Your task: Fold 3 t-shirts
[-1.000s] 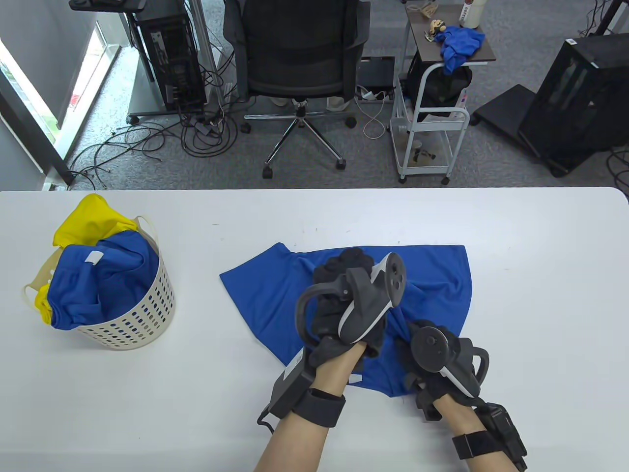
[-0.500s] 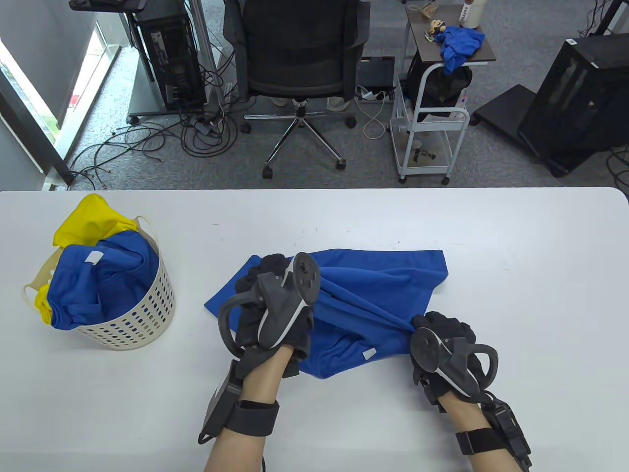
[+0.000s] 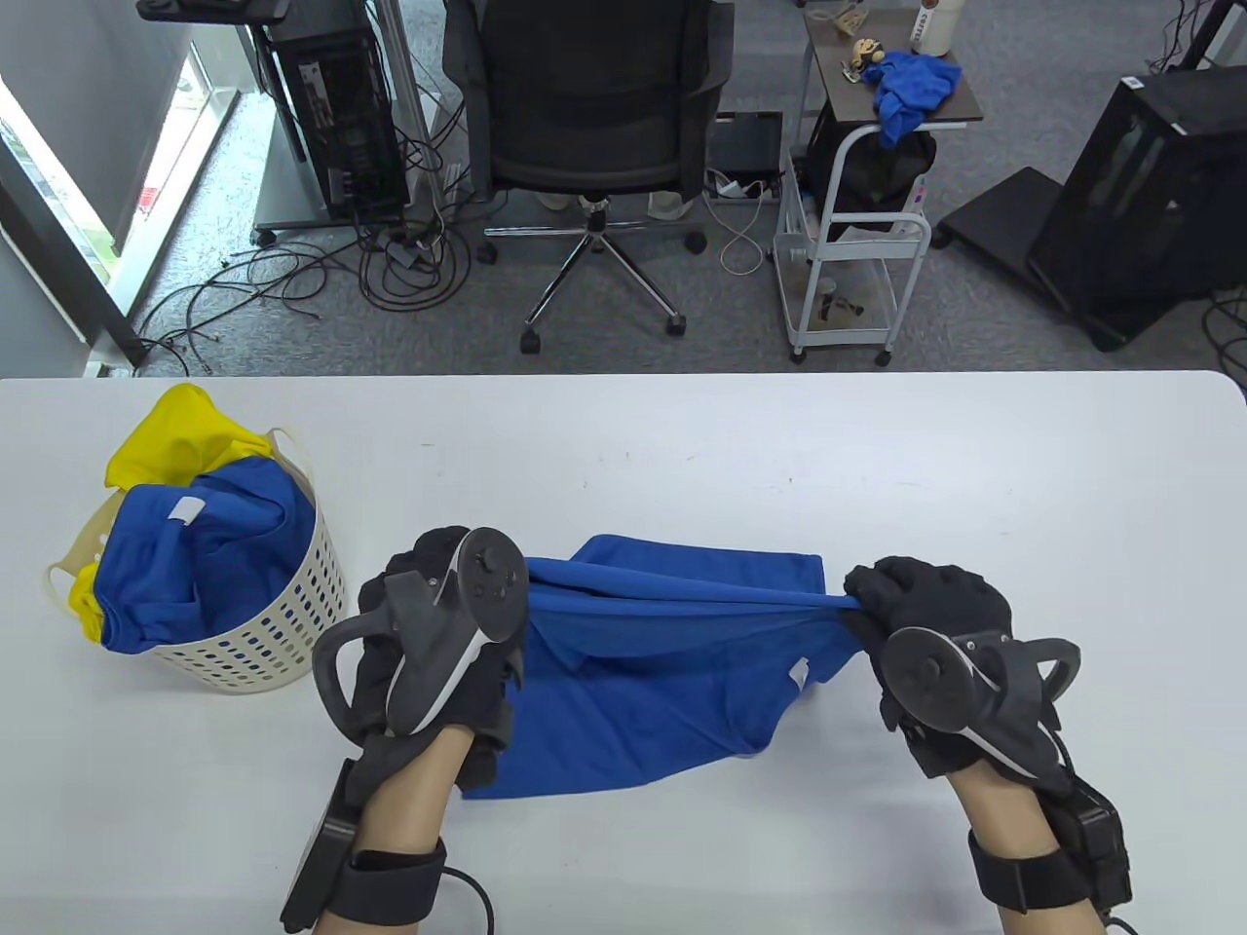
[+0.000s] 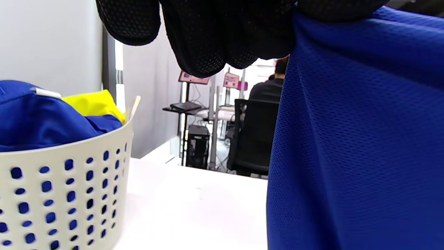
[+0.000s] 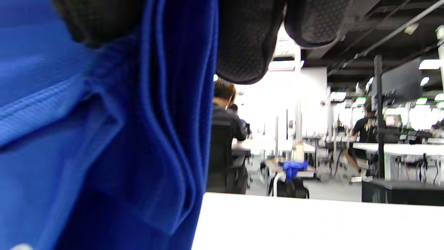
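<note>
One blue t-shirt (image 3: 672, 672), bunched, top edge taut, lower part sagging

Blue mesh fabric of the t-shirt (image 5: 104, 139) filled the left half, bunched in folds under the right hand's gloved fingers (image 5: 242, 45) at the top edge. Below lay the white bench (image 5: 312, 225); beyond, a blurred office with seated people.

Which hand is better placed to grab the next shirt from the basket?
Left. The left hand is right beside the basket; the right hand grips the blue t-shirt at its far end.
</note>
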`<state>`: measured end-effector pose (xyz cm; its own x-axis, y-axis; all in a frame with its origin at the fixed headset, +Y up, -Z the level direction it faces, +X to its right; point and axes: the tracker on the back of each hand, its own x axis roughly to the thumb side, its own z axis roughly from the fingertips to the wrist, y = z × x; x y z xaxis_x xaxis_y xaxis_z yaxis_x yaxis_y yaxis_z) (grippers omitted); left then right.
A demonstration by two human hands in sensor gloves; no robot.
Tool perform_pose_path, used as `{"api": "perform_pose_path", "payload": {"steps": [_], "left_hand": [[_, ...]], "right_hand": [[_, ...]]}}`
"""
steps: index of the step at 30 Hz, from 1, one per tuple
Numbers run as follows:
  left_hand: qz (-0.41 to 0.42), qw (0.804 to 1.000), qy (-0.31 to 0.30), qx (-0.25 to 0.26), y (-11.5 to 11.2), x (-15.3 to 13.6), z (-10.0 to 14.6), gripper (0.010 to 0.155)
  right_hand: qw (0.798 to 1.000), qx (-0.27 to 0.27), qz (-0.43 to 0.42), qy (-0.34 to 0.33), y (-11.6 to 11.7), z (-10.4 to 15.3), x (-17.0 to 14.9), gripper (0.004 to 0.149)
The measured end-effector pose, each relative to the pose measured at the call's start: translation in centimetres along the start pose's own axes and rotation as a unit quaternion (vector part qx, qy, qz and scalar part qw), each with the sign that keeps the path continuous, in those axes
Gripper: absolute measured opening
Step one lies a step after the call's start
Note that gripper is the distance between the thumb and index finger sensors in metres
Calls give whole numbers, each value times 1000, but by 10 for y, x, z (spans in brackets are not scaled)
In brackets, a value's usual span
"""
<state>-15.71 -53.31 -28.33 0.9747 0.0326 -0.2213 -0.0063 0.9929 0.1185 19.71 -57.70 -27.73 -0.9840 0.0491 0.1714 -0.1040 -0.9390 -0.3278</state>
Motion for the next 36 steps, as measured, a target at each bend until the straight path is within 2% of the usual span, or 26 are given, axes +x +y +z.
{"api": "perform_pose_path", "payload": {"steps": [1,3,4,6,8,10,11,12,13,14,15,16,17,18,20,21,23,25,27,30,31,32,33,34,36], "left_hand": [[-14,1000,-3,-12,-3,1,-1,42],[-48,998,-11,-50,-15,3,-8,42],[-63,995,-16,-78,-27,5,-16,42],[-77,988,-22,-134,-50,9,-32,43],[-83,980,-26,-182,-79,15,-58,42],[-74,977,-15,-199,-97,22,-89,42],[-71,978,-6,-195,-97,24,-103,42],[-64,983,9,-171,-87,27,-120,42],[-52,987,15,-148,-74,29,-129,41],[-23,995,26,-93,-50,31,-137,41],[6,999,38,-18,-16,31,-139,41],[17,999,40,26,3,30,-136,41],[35,994,35,92,31,27,-131,41],[54,987,33,149,57,23,-121,41],[89,973,16,212,88,12,-103,41],[106,967,12,230,94,8,-97,41],[127,961,-3,246,96,1,-83,41],[113,967,-13,229,77,-1,-76,41],[80,978,-25,189,38,-1,-72,41],[12,996,-53,67,-48,5,-68,41],[-21,998,-56,7,-82,7,-65,41],[-46,996,-65,-46,-115,8,-60,41],[-60,993,-71,-78,-133,9,-57,41],[-84,987,-74,-119,-156,8,-50,41],[-105,978,-86,-159,-179,5,-40,41]], "right_hand": [[1000,23,1,-2,-1,-3,1,40],[993,119,2,-7,6,-13,2,41],[982,189,5,-4,20,-22,2,41],[964,267,10,2,46,-35,1,42],[944,327,24,16,79,-54,-1,42],[935,351,33,40,105,-85,-5,42],[936,347,33,48,108,-93,-6,42],[947,313,42,65,104,-118,-8,42],[955,280,45,88,94,-130,-9,42],[969,217,32,112,73,-143,-8,42],[985,123,19,122,43,-152,-7,42],[989,54,10,135,21,-153,-6,42],[991,-42,-1,125,-4,-151,-4,42],[985,-136,0,108,-31,-145,-2,42],[964,-240,9,112,-60,-128,2,42],[956,-279,15,95,-71,-119,3,42],[948,-309,39,69,-79,-103,6,42],[951,-296,77,46,-71,-92,9,42],[963,-236,125,37,-42,-80,9,41],[985,-80,150,19,31,-64,6,41],[988,-22,155,15,54,-58,5,41],[986,58,158,12,88,-48,5,41],[983,90,158,10,103,-43,5,41],[975,153,159,-1,130,-31,6,41],[966,204,156,-13,153,-18,7,41]]}}
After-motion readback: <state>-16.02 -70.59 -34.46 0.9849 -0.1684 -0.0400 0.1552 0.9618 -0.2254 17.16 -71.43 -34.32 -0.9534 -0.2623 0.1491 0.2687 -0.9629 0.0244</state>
